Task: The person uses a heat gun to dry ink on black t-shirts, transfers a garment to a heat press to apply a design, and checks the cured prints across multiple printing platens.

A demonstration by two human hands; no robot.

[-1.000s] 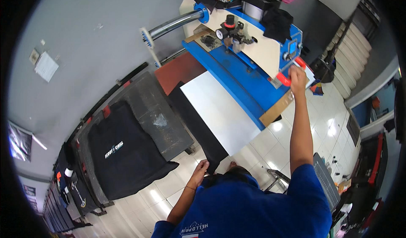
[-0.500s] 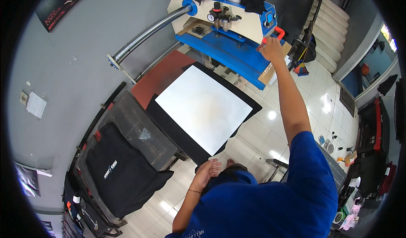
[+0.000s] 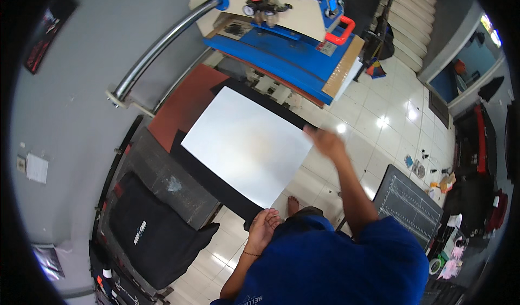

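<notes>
A white sheet [image 3: 238, 142] with a faint brownish patch lies over black fabric [image 3: 208, 183] on the reddish-brown pad of a heat press. My left hand [image 3: 262, 229] is at the sheet's near corner, palm turned up and fingers loosely apart, fingertips by the edge. My right hand [image 3: 326, 141], smeared by motion, is at the sheet's right corner; whether it touches or pinches the paper cannot be made out. Beyond them stands the heat press [image 3: 271, 50], with a blue upper plate and a red handle [image 3: 341, 31] that no hand holds.
A folded black garment [image 3: 149, 229] with a small white print rests on a dark platen [image 3: 176, 180] at the left. A curved metal tube [image 3: 162, 45] runs from the press toward the wall. A gridded dark board [image 3: 409, 205] stands at the right, stairs [image 3: 409, 23] at far right.
My right hand has left the red handle and come down to the sheet's right corner. My left hand stays near the close corner. The view has shifted slightly.
</notes>
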